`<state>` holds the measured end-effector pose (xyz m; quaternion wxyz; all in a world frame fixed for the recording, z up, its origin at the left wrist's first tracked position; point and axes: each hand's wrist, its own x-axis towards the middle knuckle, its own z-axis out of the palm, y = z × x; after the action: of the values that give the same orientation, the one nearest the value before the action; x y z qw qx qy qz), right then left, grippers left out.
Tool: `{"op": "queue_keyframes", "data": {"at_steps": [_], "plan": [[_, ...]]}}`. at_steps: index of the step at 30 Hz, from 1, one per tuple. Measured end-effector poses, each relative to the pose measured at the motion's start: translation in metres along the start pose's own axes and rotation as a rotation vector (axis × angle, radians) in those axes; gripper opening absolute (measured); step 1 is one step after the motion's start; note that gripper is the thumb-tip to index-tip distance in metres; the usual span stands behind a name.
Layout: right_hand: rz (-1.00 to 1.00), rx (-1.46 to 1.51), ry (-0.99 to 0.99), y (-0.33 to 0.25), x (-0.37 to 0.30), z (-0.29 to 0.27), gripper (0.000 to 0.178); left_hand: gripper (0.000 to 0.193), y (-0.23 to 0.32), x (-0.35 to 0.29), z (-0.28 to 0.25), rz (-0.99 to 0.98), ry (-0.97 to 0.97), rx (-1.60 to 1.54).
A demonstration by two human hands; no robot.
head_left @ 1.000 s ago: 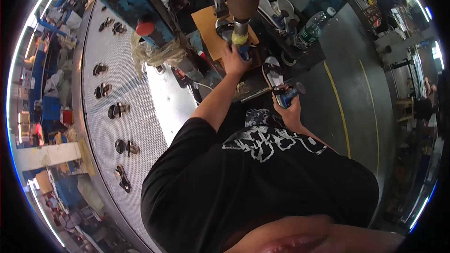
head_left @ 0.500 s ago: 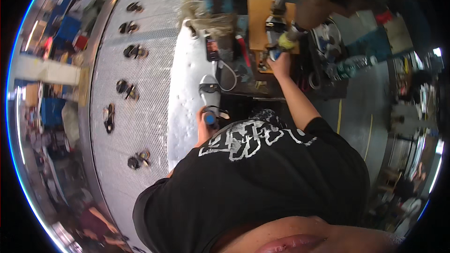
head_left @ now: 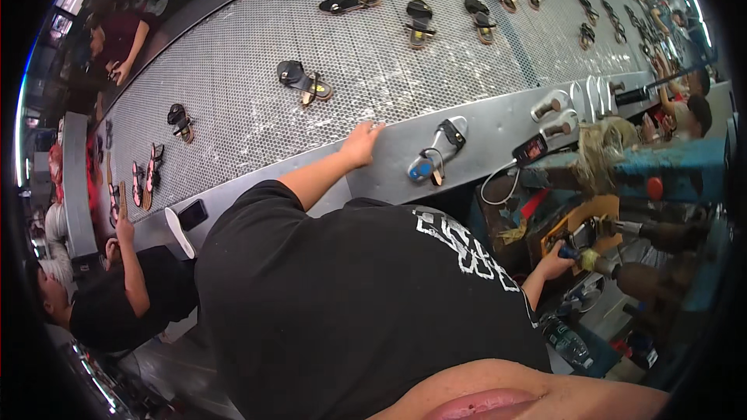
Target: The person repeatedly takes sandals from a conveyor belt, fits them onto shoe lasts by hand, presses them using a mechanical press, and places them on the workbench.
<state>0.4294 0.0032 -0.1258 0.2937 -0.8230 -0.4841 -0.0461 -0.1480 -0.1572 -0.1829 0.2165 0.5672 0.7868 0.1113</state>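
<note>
My left hand (head_left: 361, 145) reaches over the metal ledge (head_left: 393, 163) to the edge of the mesh conveyor belt. Its fingers are stretched out and hold nothing. To its right on the ledge lies a shoe last (head_left: 421, 169) with a blue heel end and a black sandal strap (head_left: 450, 135) across it. My right hand (head_left: 554, 262) is closed at a machine, around a blue-ended piece (head_left: 570, 252) that looks like another shoe last. A yellow-wrapped machine part (head_left: 591, 260) stands right beside it. The fingers partly hide what they grip.
Several black sandals, one a nearby sandal (head_left: 304, 82), rest on the mesh belt (head_left: 366, 54). Along the ledge are a cabled handheld device (head_left: 532, 149) and bare lasts (head_left: 557, 121). A co-worker (head_left: 140, 288) sits at the left, near a phone (head_left: 191, 213). A plastic bottle (head_left: 570, 344) stands lower right.
My view has turned left toward the belt. My left hand has let go of the blue-ended last, now on the ledge, and moved out to the belt's edge. My right hand stays at the machine.
</note>
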Motion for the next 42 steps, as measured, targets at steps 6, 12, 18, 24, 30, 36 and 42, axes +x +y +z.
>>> {"op": "queue_keyframes", "data": {"at_steps": [6,12,18,24,30,36,42], "plan": [[0.089,-0.055,-0.049,-0.027,-0.006,-0.011,0.073,0.092,-0.137,0.03,-0.027,0.118,0.079,0.347],[0.042,0.058,0.022,-0.004,-0.012,0.027,0.072,0.072,-0.196,0.092,-0.059,0.179,-0.245,0.462],[0.057,0.118,0.017,-0.058,-0.096,0.0,0.07,0.075,-0.144,0.12,-0.209,0.211,0.217,-0.629],[-0.045,0.645,-0.38,-0.217,-0.187,-0.02,0.038,0.089,-0.122,0.021,-0.096,0.194,0.286,-0.866],[-0.154,0.883,-0.878,-0.324,-0.237,-0.002,0.059,0.032,0.046,-0.004,-0.068,-0.356,-0.924,-2.285],[-0.61,0.988,-1.141,-0.3,-0.209,-0.074,0.054,0.026,0.029,0.118,-0.082,-0.303,-0.13,-2.346],[-0.38,1.05,-1.066,-0.211,-0.184,-0.076,0.062,0.035,0.156,0.077,-0.024,-0.061,-0.575,-1.788]]}}
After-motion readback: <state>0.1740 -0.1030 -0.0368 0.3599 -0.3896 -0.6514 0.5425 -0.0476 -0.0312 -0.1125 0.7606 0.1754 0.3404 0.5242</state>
